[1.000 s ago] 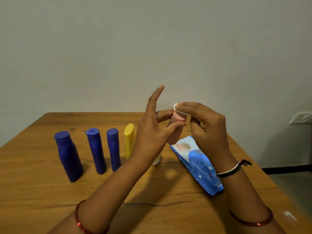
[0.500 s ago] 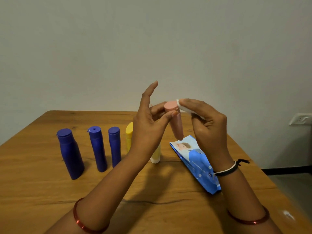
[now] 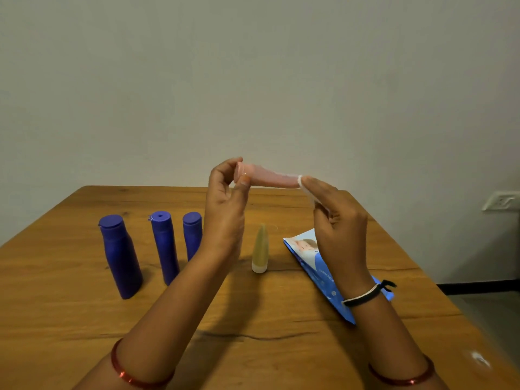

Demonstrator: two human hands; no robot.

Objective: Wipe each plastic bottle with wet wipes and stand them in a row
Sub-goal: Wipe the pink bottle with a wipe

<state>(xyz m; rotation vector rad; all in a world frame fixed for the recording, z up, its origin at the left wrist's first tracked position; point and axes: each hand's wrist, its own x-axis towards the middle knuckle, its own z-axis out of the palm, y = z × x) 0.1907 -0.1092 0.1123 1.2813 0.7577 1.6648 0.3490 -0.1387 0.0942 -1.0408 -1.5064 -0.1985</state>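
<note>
A pink plastic tube (image 3: 267,178) lies sideways in the air above the wooden table (image 3: 253,319). My left hand (image 3: 225,204) pinches its cap end between thumb and fingers. My right hand (image 3: 334,218) pinches a small white wet wipe (image 3: 305,187) against the tube's other end. Three blue bottles (image 3: 121,254) (image 3: 164,246) (image 3: 192,232) stand in a row on the left; my left arm partly hides the third one. A yellowish tube (image 3: 260,249) stands on its white cap to their right.
A blue wet-wipe pack (image 3: 318,271) lies flat on the table under my right wrist. A bare wall rises behind the table. A wall socket (image 3: 501,201) sits at the far right, beyond the table's right edge.
The pink tube has turned from upright to lying sideways and my hands have moved apart. The wipe has slid from the cap end to the tube's far end.
</note>
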